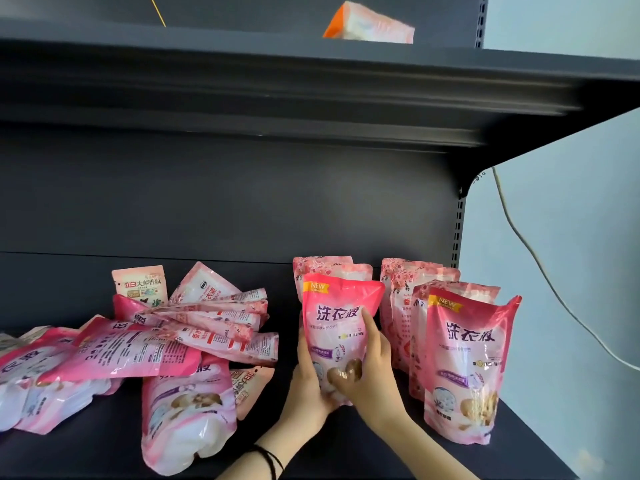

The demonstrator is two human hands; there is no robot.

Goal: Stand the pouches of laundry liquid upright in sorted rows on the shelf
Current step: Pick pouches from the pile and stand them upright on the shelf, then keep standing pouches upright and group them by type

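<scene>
A pink laundry pouch (337,320) stands upright on the dark shelf (346,448), held from both sides. My left hand (306,382) grips its lower left edge and my right hand (370,368) wraps its lower right front. Behind it stand two floral pink pouches (325,266). To the right another row stands upright, fronted by a matching pink pouch (467,368) with floral ones (415,282) behind. A loose pile of pouches (194,327) lies flat on the left, and one large pouch (187,417) lies at the front.
The upper shelf (311,81) overhangs the work area, with an orange and white pack (370,26) on it. The shelf upright (459,223) and a pale wall with a hanging white cable (540,268) bound the right side. A small beige pouch (140,284) leans behind the pile.
</scene>
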